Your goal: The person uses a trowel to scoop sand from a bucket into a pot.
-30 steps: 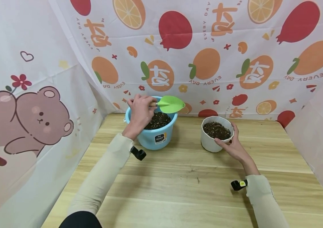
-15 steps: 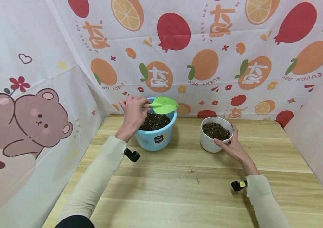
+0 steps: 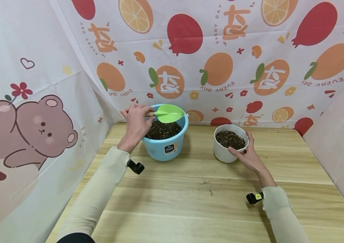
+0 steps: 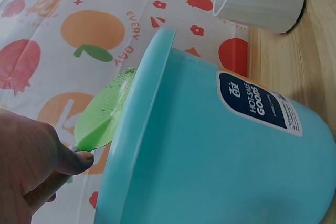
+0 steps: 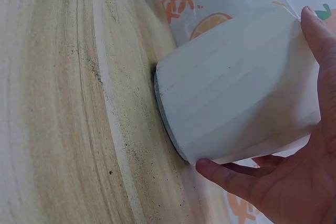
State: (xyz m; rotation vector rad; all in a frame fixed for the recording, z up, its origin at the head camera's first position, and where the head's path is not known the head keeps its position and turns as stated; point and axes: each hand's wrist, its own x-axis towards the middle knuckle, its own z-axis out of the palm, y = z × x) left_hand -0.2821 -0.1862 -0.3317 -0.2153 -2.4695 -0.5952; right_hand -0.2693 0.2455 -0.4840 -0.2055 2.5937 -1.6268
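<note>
Your left hand (image 3: pixel 136 122) grips the trowel (image 3: pixel 169 113), pointing right above the bucket (image 3: pixel 156 150). Your right hand (image 3: pixel 249 157) holds the pot (image 3: pixel 221 150).

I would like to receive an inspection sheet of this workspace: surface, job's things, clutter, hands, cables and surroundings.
Surface: wood-grain table, with a few dark crumbs near its middle.
Job's things: blue bucket and white pot stand upright, both containing dark soil; green trowel is at the bucket's mouth.
Clutter: nothing seen besides the crumbs.
Hands: left hand grips the trowel's handle; right hand holds the pot.
Cables: nothing seen.
Surroundings: fruit-print cloth behind, bear-print cloth on the left.
</note>
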